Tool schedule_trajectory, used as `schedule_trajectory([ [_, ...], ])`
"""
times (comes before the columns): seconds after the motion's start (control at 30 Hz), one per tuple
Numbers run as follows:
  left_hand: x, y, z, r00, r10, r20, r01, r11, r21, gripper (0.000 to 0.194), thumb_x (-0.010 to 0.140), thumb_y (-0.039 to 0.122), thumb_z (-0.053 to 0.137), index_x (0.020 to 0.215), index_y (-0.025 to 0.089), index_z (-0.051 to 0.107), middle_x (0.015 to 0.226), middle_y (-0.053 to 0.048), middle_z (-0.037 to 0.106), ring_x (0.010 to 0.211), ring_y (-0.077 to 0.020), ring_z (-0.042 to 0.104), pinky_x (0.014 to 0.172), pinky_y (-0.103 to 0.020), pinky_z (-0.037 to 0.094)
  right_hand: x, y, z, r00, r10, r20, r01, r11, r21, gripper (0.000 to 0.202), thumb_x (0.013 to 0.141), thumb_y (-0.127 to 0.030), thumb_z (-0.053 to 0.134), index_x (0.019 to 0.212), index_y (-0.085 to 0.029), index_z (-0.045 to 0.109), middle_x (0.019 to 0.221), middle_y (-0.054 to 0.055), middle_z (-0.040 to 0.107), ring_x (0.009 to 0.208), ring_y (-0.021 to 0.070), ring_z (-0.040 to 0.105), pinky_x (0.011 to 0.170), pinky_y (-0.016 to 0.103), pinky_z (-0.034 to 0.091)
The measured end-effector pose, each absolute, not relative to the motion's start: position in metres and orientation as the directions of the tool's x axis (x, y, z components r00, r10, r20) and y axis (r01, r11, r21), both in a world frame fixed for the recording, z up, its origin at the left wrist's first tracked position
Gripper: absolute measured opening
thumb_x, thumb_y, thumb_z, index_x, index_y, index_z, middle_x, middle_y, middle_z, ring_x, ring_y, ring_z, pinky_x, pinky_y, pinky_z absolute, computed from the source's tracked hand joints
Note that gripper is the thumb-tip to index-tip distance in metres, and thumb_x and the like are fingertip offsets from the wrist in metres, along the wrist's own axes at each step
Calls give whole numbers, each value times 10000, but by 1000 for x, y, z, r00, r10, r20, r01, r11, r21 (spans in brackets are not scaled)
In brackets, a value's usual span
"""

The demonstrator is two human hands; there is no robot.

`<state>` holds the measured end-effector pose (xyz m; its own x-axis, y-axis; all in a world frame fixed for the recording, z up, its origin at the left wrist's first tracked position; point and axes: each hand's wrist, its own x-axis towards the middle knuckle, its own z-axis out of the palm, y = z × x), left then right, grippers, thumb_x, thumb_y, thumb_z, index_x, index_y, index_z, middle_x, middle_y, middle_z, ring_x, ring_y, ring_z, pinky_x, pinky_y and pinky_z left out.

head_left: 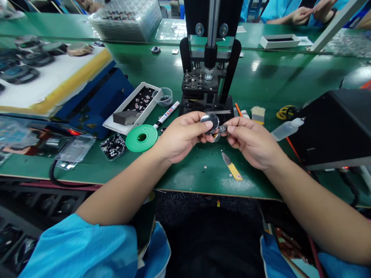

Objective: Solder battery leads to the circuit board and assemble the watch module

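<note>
My left hand (188, 133) grips a round dark disc with a shiny metal rim (213, 119), the thumb lying across its face. Close beside it, my right hand (251, 139) pinches a small round metallic part (223, 128) between thumb and fingertips. The two pieces are very near each other; whether they touch or are joined I cannot tell. Both hands are held over the green bench, just in front of a black press (207, 77). Below them lies a short knife with a yellow handle (234, 170).
Left of my hands are a green spool (136, 143), a paint marker (168, 114), a white box of small parts (149, 110) and a clear cup (165, 101). To the right are a brush (257, 114), a squeeze bottle (285, 130) and a black machine (336, 123). Co-workers' hands (311, 13) show across the bench.
</note>
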<state>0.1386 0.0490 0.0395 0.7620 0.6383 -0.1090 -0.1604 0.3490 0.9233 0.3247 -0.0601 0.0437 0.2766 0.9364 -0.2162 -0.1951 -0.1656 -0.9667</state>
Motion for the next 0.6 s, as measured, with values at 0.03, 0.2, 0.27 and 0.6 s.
schedule_trajectory([
  [0.03,139,49,40,762,638,-110,-162,352,922,285,859,301,944,981,145,740,851,-33,786,719,-114,716,683,-241,520,325,-60,43,275,937,-214,-198,-163,-967,251,756,-351,866,904,-204,726,844,7,716,658,103,556,577,267,352],
  [0.2,138,49,40,766,632,-119,-166,373,913,294,854,300,952,974,152,729,834,-21,774,720,-116,724,681,-234,526,324,-63,42,231,963,-141,-161,-105,-981,279,784,-337,897,982,-220,739,886,-16,698,709,118,565,648,293,420],
  [0.27,137,49,40,775,623,-107,-175,373,911,292,856,304,954,989,162,736,817,-12,768,712,-115,718,674,-233,527,323,-64,41,179,978,-107,-128,-84,-988,232,812,-319,884,967,-222,741,897,-13,708,754,132,583,689,306,441],
  [0.6,136,50,40,786,609,-109,-183,397,899,347,832,328,981,984,158,720,804,-6,767,692,-105,722,646,-205,545,320,-66,40,77,986,-146,-166,-132,-977,301,805,-400,939,868,-225,702,933,-1,746,885,171,626,797,324,457],
])
